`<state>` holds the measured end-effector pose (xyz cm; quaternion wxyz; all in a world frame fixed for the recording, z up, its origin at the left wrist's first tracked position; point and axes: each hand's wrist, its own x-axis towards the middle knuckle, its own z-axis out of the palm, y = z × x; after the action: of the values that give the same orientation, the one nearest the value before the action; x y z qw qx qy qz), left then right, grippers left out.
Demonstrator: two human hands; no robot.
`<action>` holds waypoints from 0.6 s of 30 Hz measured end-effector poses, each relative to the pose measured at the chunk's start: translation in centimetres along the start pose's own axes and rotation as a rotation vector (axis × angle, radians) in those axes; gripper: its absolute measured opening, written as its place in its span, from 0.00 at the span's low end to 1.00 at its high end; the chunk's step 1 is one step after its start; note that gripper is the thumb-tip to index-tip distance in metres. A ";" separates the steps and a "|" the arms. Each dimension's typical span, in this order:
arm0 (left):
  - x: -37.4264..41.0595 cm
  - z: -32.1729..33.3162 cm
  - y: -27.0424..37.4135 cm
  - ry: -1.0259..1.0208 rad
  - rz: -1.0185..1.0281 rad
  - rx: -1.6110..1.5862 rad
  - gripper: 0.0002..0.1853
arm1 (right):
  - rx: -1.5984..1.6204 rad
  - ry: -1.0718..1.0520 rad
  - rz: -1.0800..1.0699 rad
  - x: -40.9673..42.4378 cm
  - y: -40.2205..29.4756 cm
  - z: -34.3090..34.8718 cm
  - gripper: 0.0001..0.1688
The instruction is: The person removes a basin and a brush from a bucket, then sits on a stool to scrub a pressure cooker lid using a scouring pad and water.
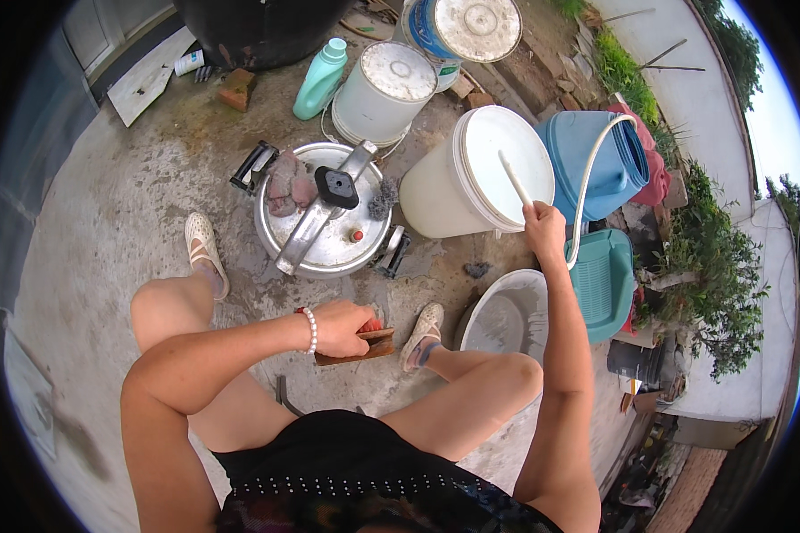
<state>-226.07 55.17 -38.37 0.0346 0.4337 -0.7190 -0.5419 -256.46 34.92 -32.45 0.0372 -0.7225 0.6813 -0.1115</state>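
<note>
My left hand (344, 328) is low between my knees, closed on a small brown object with red bristle-like parts (360, 348); its exact kind is partly hidden by my fingers. My right hand (545, 230) grips a cream-coloured hose (515, 176), whose end points over the white bucket (480, 170). From there the hose arcs past the blue container. Ahead of me stands a metal pressure cooker (323, 210) with its lid and crossbar on. Pinkish-grey cloths (287, 183) and a grey steel-wool scourer (383, 198) lie on the lid.
A grey basin (507, 316) sits near my right knee, a green washboard tub (600, 286) beyond it. The blue container (580, 166) stands beside the white bucket. Farther off are a lidded bucket (387, 100), a green bottle (320, 80) and a brick (237, 89).
</note>
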 end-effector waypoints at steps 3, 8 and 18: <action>0.5 0.7 -0.9 0.027 0.009 -0.007 0.18 | -0.158 -0.153 0.016 4.0 0.0 1.6 0.16; 0.4 0.8 -1.4 -0.059 -0.084 -0.009 0.17 | -0.126 -0.391 0.005 9.5 -1.3 8.3 0.14; 1.2 0.0 -0.9 0.064 -0.082 -0.081 0.17 | -0.015 0.303 -0.251 6.3 -0.7 12.3 0.15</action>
<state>-226.29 54.34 -39.58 0.0530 0.4783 -0.6765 -0.5575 -252.88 27.54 -43.61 -0.0854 -0.7769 0.5845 -0.2179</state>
